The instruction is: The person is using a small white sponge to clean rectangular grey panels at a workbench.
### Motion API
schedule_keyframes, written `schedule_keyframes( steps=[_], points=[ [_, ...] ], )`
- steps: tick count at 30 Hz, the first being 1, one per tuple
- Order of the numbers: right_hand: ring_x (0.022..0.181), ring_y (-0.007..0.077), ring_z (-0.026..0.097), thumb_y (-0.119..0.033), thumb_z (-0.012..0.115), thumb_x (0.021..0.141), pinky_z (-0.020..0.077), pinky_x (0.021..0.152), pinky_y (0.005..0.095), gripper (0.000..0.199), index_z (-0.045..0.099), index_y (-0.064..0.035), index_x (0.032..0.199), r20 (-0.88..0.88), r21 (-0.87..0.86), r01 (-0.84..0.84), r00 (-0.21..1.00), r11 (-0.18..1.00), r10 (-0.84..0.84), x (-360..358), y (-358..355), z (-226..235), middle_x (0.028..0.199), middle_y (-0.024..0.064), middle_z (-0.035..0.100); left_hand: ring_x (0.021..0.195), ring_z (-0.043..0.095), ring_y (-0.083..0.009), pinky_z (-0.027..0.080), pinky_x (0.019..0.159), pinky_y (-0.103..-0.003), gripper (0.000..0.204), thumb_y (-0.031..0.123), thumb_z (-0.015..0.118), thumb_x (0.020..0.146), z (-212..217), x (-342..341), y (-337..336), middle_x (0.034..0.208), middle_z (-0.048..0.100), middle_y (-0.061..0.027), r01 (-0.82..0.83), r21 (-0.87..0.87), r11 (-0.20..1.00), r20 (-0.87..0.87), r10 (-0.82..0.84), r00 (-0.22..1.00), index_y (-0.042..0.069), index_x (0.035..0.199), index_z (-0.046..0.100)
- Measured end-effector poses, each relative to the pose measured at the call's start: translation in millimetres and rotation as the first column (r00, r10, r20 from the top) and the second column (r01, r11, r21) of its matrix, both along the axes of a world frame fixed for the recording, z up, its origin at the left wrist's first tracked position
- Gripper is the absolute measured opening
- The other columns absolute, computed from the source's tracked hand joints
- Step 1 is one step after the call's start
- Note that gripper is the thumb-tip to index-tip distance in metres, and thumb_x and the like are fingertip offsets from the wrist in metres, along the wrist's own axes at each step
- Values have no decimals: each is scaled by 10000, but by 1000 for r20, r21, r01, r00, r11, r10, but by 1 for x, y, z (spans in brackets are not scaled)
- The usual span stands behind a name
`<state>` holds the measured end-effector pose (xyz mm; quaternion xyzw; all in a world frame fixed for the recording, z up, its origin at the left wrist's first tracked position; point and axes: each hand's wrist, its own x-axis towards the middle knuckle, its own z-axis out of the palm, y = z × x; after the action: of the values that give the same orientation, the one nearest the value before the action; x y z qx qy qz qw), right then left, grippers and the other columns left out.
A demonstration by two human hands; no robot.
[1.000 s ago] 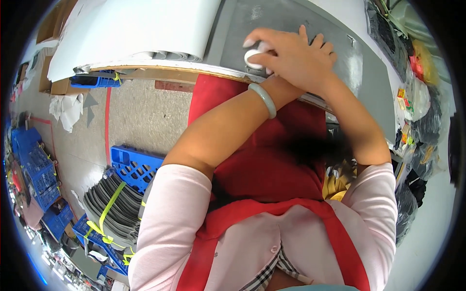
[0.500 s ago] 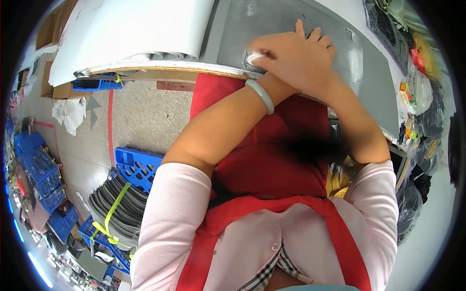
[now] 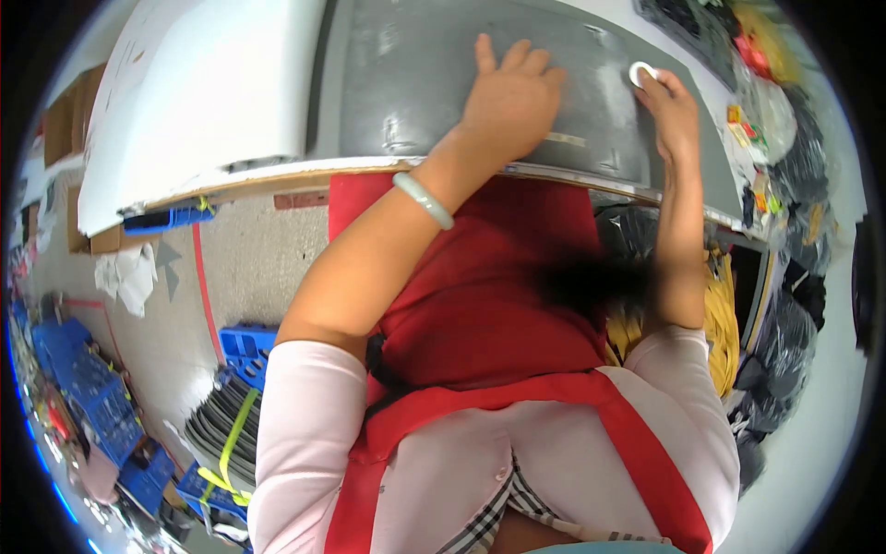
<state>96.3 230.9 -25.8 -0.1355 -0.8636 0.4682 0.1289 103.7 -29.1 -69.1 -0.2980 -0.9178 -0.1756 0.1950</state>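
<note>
On the table lies a dark grey sheet (image 3: pixel 434 65) with pale smudges and small marks near its corners. My left hand (image 3: pixel 517 97) is on this sheet, fingers spread and holding nothing; a pale bangle (image 3: pixel 423 200) circles that wrist. Near the sheet's right end, my right hand (image 3: pixel 672 106) pinches a small white ring-shaped roll (image 3: pixel 639 74), apparently tape. Beside the left hand, near the table's front edge, a short pale strip (image 3: pixel 565 139) shows on the sheet.
Large white sheets (image 3: pixel 203 83) cover the table's left part. Clear plastic bags (image 3: pixel 773 120) and small packets stand past its right end. Below left are a bundle of dark sheets (image 3: pixel 221 425) with a yellow-green strap and blue crates (image 3: pixel 97 402). A yellow item (image 3: pixel 722 314) hangs under the right arm.
My right hand, previously crossed over the left wrist, has swung right with the white roll. The left hand now shows fully on the sheet. The whole view has shifted a little.
</note>
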Motion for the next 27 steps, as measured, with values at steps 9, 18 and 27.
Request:
schedule_keyframes(
  steps=[9, 18, 27],
  points=[
    [998, 76, 621, -218, 748, 939, 526, 838, 219, 196, 675, -95, 1072, 38, -635, -129, 980, 762, 198, -5, 33, 3, 1077, 8, 684, 1293, 532, -304, 333, 1143, -582, 273, 173, 621, 961, 11, 1, 0, 1312, 609, -76, 61, 243, 968, 27, -70, 997, 121, 1226, 663],
    [969, 98, 666, -309, 615, 1030, 543, 879, 252, 339, 599, -62, 1261, -194, -729, -281, 959, 624, 206, -5, 7, 19, 1152, 23, 684, 973, 631, -338, 496, 860, -437, 224, 75, 737, 836, 53, 90, -43, 1031, 674, -120, 393, 283, 875, 103, -435, 894, 72, 1058, 708],
    [1089, 157, 651, -268, 668, 999, 525, 951, 301, 434, 570, -47, 1360, -210, -865, -226, 974, 448, 86, -7, -12, 15, 1223, 54, 674, 953, 661, -321, 543, 835, -362, 216, 81, 780, 835, 55, 41, -89, 1060, 661, -131, 159, 309, 938, 553, -313, 772, -34, 1011, 726]
  ],
)
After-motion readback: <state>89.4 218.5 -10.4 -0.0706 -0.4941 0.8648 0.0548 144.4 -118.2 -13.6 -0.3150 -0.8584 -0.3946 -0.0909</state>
